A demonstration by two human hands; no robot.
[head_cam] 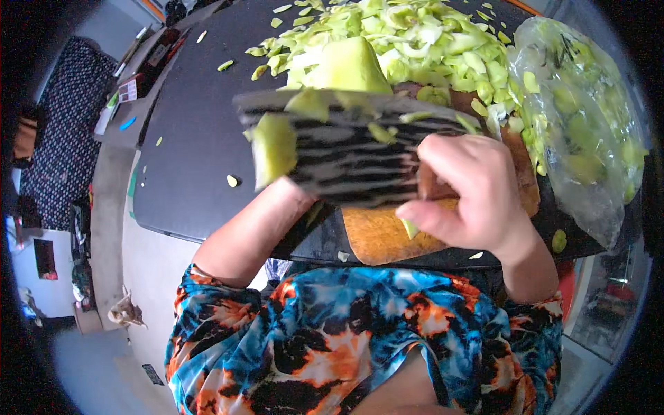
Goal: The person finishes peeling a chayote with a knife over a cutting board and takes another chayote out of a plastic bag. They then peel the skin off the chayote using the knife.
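Observation:
My right hand (467, 187) is closed on the brown handle of a broad cleaver (358, 155), its blurred blade lying across the middle of the view with bits of green vegetable stuck to it. Behind the blade, my left forearm reaches up from the left; the left hand is mostly hidden, so what its fingers do cannot be seen. A pale green vegetable piece (274, 150) shows at the blade's left end, close to that hand. Under the blade and my right hand lies a wooden cutting board (384, 244). A large peeled green block (353, 65) sits beyond the blade.
A heap of green slices and peelings (441, 41) spreads over the far part of the black table (192, 124). At the right stands a clear plastic bag (576, 129) with green pieces inside. Scraps dot the table's left side. A shelf with assorted items is farther left.

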